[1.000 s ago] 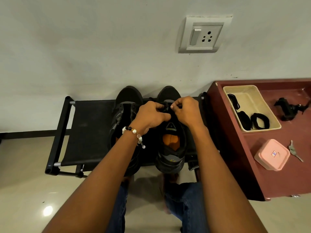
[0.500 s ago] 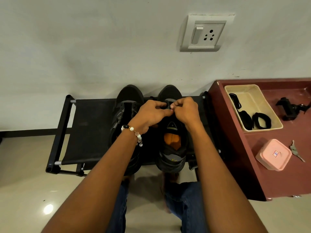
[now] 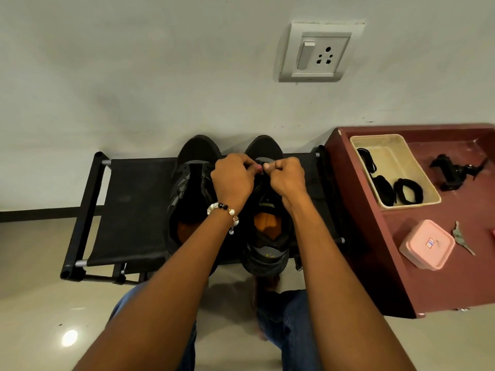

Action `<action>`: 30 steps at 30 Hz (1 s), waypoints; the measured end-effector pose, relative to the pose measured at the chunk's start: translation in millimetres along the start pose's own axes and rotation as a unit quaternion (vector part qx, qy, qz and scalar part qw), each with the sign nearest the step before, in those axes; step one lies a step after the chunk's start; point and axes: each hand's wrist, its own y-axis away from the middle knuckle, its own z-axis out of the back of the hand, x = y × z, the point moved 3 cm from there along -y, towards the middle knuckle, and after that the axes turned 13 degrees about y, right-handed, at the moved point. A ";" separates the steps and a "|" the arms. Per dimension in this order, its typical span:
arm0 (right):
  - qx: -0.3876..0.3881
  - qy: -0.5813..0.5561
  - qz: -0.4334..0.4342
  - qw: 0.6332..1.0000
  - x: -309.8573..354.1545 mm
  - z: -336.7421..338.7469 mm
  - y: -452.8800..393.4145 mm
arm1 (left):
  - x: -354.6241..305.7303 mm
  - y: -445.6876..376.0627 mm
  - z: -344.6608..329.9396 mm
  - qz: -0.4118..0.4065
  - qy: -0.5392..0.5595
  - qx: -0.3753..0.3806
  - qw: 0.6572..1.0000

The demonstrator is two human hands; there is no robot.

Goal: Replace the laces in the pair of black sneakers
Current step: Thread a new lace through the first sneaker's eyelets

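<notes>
Two black sneakers with orange insoles stand side by side on a black fabric rack, toes toward the wall. Both hands work over the front of the right sneaker. My left hand, with a bead bracelet on its wrist, has its fingers curled at the lace area. My right hand is curled there too, fingertips meeting the left's. They seem to pinch a black lace, mostly hidden under the fingers. The left sneaker lies untouched beside them. Coiled black laces lie in a beige tray.
A maroon table stands to the right, bearing the tray, a pink lidded box, keys and a black clamp-like gadget. The wall with a switch socket is right behind the rack. My knees are below.
Both hands crept slightly toward the toe of the right sneaker and drew closer together; the sneakers did not move.
</notes>
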 end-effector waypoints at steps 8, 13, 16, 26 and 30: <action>0.072 0.000 0.025 0.997 -4.0 10.6 4.1 | -1.8 -5.9 -7.3 -0.010 -0.108 0.047 0.993; 0.098 0.174 0.104 0.974 -4.2 36.5 33.8 | 21.7 -18.1 0.2 0.117 0.119 0.053 0.985; 0.073 0.281 0.092 0.952 -10.9 33.1 46.5 | 11.6 -10.9 8.1 0.179 0.301 0.024 0.936; -0.066 0.314 -0.017 0.947 -9.7 20.5 70.8 | -10.7 -22.4 80.4 0.108 0.576 -0.085 0.806; -0.030 0.268 -0.020 0.963 -9.2 18.3 68.0 | -8.3 -14.1 49.7 -0.005 0.179 0.060 0.982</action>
